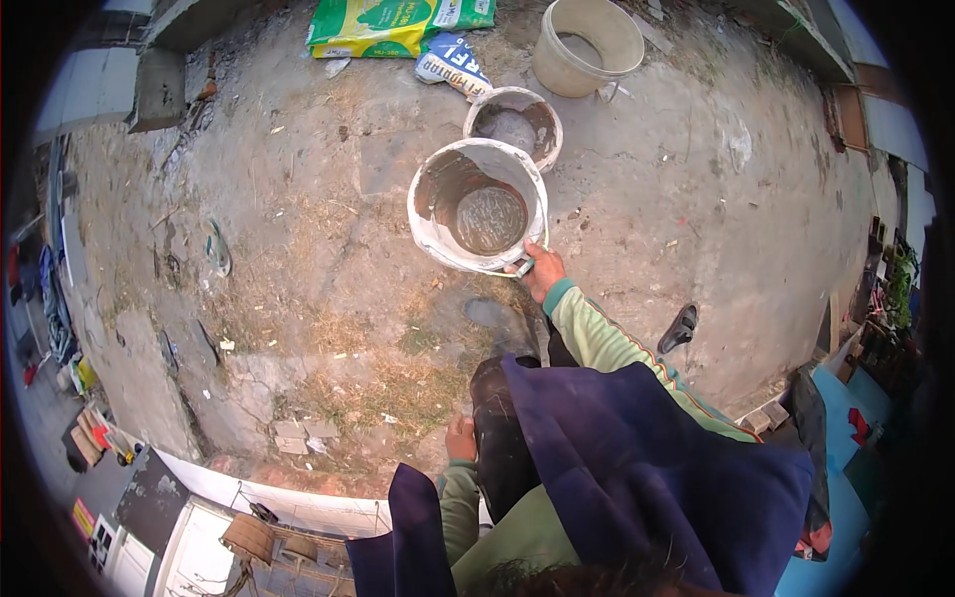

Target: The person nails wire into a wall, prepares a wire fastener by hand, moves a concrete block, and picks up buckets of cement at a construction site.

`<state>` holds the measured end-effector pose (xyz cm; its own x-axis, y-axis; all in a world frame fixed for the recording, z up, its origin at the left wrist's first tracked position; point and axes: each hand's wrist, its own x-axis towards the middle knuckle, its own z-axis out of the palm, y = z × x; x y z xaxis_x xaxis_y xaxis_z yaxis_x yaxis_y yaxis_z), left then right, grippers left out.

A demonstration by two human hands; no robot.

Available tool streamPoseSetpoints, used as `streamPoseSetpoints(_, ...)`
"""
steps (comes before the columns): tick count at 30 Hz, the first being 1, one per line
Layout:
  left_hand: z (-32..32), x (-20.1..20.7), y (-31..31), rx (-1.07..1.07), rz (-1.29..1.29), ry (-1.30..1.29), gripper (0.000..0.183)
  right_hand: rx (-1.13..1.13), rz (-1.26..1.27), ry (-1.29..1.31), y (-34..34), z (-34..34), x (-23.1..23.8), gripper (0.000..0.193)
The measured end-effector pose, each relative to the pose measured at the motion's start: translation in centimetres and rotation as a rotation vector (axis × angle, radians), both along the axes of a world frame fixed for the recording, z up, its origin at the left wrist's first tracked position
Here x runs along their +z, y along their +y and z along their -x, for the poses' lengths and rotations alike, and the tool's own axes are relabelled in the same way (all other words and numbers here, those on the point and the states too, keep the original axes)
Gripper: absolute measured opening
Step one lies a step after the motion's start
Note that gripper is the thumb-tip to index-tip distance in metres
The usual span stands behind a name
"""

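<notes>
My right hand [540, 274] is closed around the grip of a wire bail handle on a mortar-smeared white bucket [433, 242]. The bucket tilts, its mouth facing me, and a wet grey layer shows at its bottom. Just behind it stands a second dirty bucket [553, 149], partly hidden by the first one's rim. My left hand [461, 439] hangs low beside my dark-trousered leg, holding nothing that I can see, its fingers loosely extended.
Farther back stands a large pale bucket [569, 78]. Left of it lie a blue-and-white bag [453, 62] and a green-and-yellow sack [383, 28]. A dark sandal [679, 329] is on the ground to the right, another sandal [217, 251] at the left.
</notes>
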<state>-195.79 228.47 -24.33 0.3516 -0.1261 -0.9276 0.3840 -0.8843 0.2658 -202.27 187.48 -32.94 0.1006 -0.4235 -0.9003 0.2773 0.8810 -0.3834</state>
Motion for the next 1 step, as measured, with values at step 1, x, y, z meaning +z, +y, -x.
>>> streamPoseSetpoints(1,0.5,-0.73,1.95,-0.076,0.003,-0.029,0.062,0.014,-0.032,-0.024,0.92,-0.8,-1.33,0.041)
